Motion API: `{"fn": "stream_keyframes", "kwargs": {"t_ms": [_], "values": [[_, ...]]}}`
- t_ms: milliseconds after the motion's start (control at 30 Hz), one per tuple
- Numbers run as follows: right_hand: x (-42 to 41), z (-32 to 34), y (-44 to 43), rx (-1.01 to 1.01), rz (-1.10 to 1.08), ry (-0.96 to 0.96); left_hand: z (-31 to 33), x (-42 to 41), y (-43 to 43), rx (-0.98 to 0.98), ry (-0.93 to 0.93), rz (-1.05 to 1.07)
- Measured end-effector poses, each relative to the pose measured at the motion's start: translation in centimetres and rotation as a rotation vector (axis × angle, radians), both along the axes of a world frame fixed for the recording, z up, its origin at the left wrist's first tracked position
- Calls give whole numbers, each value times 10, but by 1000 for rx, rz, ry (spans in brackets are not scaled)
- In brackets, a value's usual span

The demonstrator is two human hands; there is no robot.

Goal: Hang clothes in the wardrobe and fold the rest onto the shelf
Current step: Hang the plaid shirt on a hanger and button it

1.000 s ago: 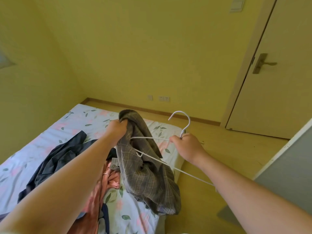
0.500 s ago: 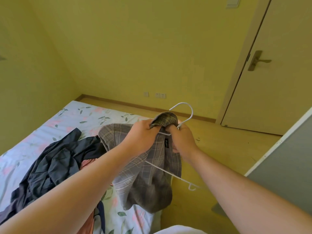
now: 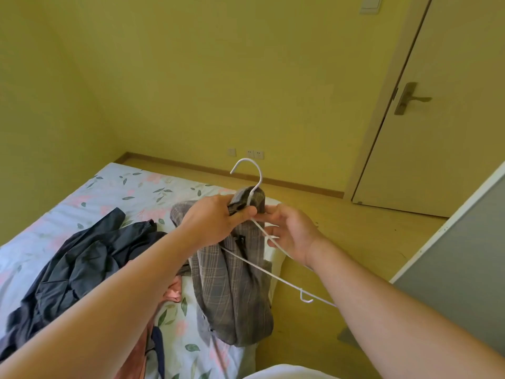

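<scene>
A yellow-walled room holds a bed with a pale floral sheet, its corner meeting bare wooden floor that leaves open room toward the cream door. A crumpled navy garment and a pink garment lie unsorted on the bed. The grey plaid shirt hangs bunched over that corner, only partly threaded onto the white wire hanger. The left hand pinches its collar below the hook; the right hand curls round the hanger's arm. Nothing appears hung or folded yet.
</scene>
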State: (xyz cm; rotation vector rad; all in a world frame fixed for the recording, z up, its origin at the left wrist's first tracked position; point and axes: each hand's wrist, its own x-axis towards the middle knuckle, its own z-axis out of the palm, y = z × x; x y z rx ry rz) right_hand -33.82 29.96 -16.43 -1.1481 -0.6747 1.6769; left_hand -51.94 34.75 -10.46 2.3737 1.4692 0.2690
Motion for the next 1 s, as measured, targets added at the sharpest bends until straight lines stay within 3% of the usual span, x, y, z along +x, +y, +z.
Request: {"fn": "stream_keyframes", "kwargs": {"t_ms": [133, 333, 433, 567, 633, 700, 800, 900, 1000], "values": [[2, -5, 5, -97, 168, -592, -1, -2, -2, 27, -23, -19], [-11, -23, -3, -116, 577, -863, 3, 5, -3, 99, -138, -127], [-14, -26, -4, -121, 431, -872, 2, 2, -1, 152, -92, -175], [-2, -20, 4, -104, 21, -771, 1, -9, 10, 147, -16, -74], [6, -11, 11, -52, -72, -876, 0, -15, 16, 157, 77, -19], [14, 2, 12, 74, -51, -1018, 1, -21, 22, 210, 143, 34], [26, 15, 9, 227, 192, -1142, 7, -28, 30, 286, 140, 88], [35, 11, 15, 202, 371, -1425, 16, -29, 34, 326, 141, 111], [42, 7, 20, 116, 314, -1536, 20, -30, 36, 359, 124, 119]]}}
